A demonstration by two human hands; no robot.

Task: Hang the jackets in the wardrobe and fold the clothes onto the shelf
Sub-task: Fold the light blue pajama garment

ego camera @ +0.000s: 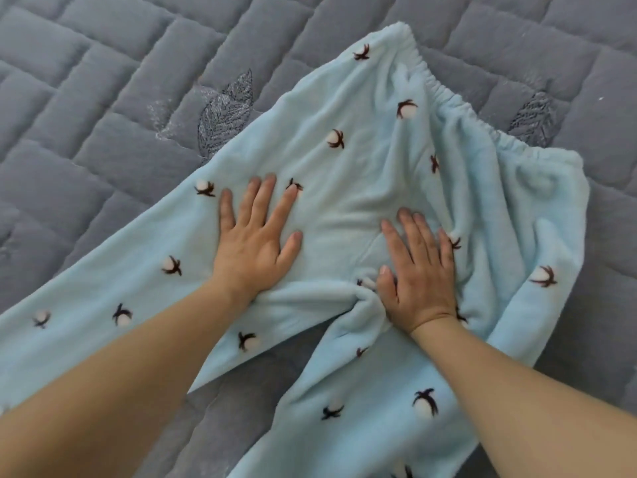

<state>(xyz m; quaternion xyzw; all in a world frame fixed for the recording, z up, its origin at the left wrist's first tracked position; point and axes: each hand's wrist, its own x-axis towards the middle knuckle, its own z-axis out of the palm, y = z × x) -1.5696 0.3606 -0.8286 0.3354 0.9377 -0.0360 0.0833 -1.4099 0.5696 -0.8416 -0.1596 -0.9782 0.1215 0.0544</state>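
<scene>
Pajama pants (362,174): left hand (255,243), right hand (418,270) flat on fabric, fingers spread.

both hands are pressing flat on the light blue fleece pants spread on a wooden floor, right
Not quite. The head view shows the left hand and right hand pressing flat on the light blue fleece pants, but these lie on a grey quilted mattress cover, not a wooden floor.

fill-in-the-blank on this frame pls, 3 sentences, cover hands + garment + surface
1. Both the left hand and the right hand lie ____ on the light blue fleece pants, fingers straight.
2. The pants are spread on a grey ____ bedcover.
3. The gathered ____ waistband lies at the far end, away from the person.

Missing words: flat; quilted; elastic
</scene>
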